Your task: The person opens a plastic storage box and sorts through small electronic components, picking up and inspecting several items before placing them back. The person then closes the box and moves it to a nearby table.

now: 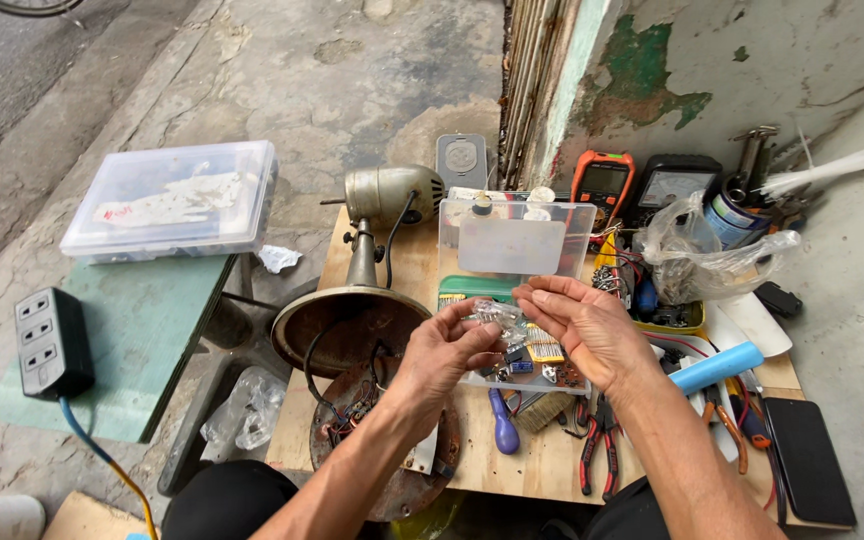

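The fingertips of both hands meet on a small clear plastic bag (494, 315) of tiny parts, held in the air between them. The left hand (442, 355) pinches its lower left side with thumb and curled fingers; the right hand (582, 325) grips its right edge with thumb and forefinger, its other fingers loosely spread. The bag hangs just above an open clear parts box (517, 260), whose raised lid stands behind the hands and whose tray holds small electronic pieces.

The box sits on a wooden board (552, 460) laid on the ground. Left of the box, an old metal fan motor (387, 195) on its stand rises from a rusty round base (347, 325), with an opened rusty plate and wires just below the left wrist. In front of the box lie a purple-handled screwdriver (503, 425) and red-handled pliers (600, 445). To the right are a blue tube (717, 367), a black phone (807, 460), a crumpled clear bag (707, 255), an orange meter (603, 182) and a black meter (674, 180).

Further left, a green table (122, 340) carries a closed clear box (177, 200) and a black power strip (52, 343). The ground is worn concrete, with a wall of peeling green paint behind.
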